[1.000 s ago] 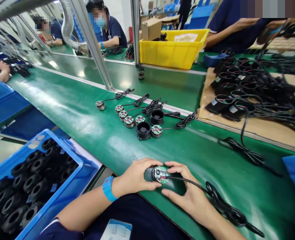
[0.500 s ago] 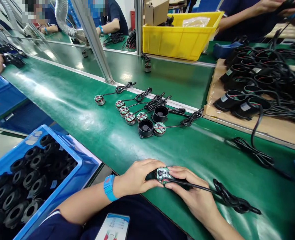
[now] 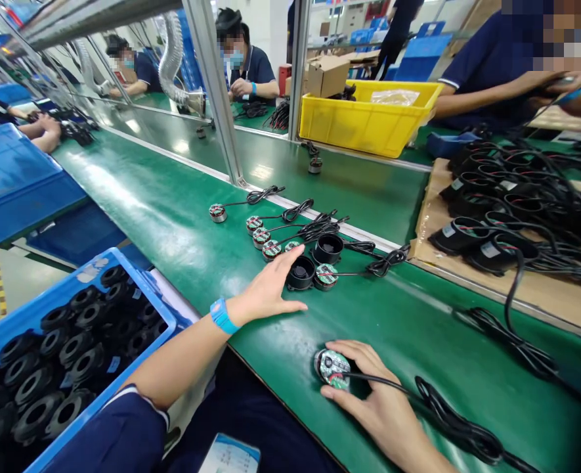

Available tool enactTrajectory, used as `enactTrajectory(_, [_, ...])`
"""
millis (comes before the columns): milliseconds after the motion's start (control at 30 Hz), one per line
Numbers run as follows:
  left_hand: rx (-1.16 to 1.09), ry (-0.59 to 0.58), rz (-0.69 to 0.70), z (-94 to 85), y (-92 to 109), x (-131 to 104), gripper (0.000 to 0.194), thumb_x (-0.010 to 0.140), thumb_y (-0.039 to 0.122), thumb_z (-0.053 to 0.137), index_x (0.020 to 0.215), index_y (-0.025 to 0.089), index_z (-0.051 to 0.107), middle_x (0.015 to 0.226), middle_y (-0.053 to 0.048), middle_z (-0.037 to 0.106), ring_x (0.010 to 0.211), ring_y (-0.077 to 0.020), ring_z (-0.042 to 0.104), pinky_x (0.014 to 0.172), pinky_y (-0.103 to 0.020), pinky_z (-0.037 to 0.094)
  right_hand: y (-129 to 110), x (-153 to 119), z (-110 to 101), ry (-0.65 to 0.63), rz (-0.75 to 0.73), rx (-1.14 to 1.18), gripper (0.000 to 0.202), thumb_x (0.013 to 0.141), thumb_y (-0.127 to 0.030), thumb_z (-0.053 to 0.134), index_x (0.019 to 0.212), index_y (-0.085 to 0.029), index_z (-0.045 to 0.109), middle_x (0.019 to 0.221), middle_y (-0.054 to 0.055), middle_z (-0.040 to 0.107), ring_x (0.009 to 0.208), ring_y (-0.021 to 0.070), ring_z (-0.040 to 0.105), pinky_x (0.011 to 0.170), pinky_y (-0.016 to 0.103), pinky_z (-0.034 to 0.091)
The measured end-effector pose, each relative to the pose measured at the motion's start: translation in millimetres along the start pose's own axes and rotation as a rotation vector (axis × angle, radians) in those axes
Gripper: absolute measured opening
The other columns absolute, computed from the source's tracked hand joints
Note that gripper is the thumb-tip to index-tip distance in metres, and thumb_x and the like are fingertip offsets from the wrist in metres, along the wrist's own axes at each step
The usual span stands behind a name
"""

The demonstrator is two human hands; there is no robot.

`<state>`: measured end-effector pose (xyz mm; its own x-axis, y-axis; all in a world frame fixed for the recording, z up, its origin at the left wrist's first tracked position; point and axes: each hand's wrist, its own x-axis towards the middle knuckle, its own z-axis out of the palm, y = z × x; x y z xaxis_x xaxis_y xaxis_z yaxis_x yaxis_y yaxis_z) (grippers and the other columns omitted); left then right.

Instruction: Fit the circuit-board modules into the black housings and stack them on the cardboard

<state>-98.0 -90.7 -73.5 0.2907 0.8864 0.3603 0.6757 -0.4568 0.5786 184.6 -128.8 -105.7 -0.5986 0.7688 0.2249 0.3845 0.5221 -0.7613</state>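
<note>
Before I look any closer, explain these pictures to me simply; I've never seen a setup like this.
No machine does the handling: these are a person's two bare hands. Every picture comes from one camera worn on that person's head, looking forward and down.

The right hand holds a small round metal-sided part topped with a green circuit board, its black cable trailing away. The left hand is open, fingers spread beside a black cup-shaped housing; I can't tell whether they touch.

On the shiny green work surface lie a second black housing and several similar round parts with bundled cables. At the left, a blue plastic bin holds many black rings; farther back stands a yellow plastic bin.
</note>
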Motion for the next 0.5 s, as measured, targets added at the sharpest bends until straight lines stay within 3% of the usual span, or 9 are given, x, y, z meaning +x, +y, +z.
enactTrajectory(133, [-0.077,0.044,-0.176,2.6,13.8,-17.5,0.129,0.066,0.057,0.089,0.162,0.028,0.008,0.159,-0.018,0.031,0.144,-0.0369,0.040,0.115,-0.056,0.044,1.1,-2.4,-6.2,0.145,-0.005,-0.021,0.045,0.081,-0.053,0.079,0.119,-0.031,0.068,0.112,0.004,0.073,0.102,0.0252,0.071,0.087,0.039,0.059])
enactTrajectory(200, [-0.083,0.044,-0.242,5.5,19.9,-29.0,0.137,0.059,0.063,0.090,0.162,0.028,0.008,0.160,-0.019,0.031,0.145,-0.0393,0.038,0.115,-0.059,0.042,1.2,-2.5,-13.3,0.195,-0.002,-0.045,0.046,0.081,-0.053,0.079,0.121,-0.032,0.067,0.116,0.004,0.072,0.105,0.0255,0.069,0.089,0.040,0.058])
enactTrajectory(300, [-0.109,-0.029,-0.246,11.6,20.8,-38.1,0.141,0.058,0.059,0.093,0.162,0.027,0.003,0.159,-0.019,0.038,0.147,-0.0389,0.037,0.119,-0.061,0.034,-1.8,2.9,-25.7,0.251,0.020,-0.089,0.048,0.082,-0.056,0.077,0.122,-0.032,0.067,0.126,0.006,0.066,0.114,0.0286,0.064,0.096,0.044,0.053])
enactTrajectory(500, [-0.159,-0.056,-0.264,30.0,18.8,-42.0,0.109,0.079,0.038,0.085,0.161,0.023,0.015,0.163,-0.019,0.035,0.149,-0.0350,0.039,0.120,-0.056,0.036,-21.8,43.1,-30.4,0.317,-0.021,-0.094,0.052,0.082,-0.056,0.077,0.127,-0.034,0.064,0.133,0.006,0.059,0.122,0.0306,0.056,0.103,0.048,0.046])
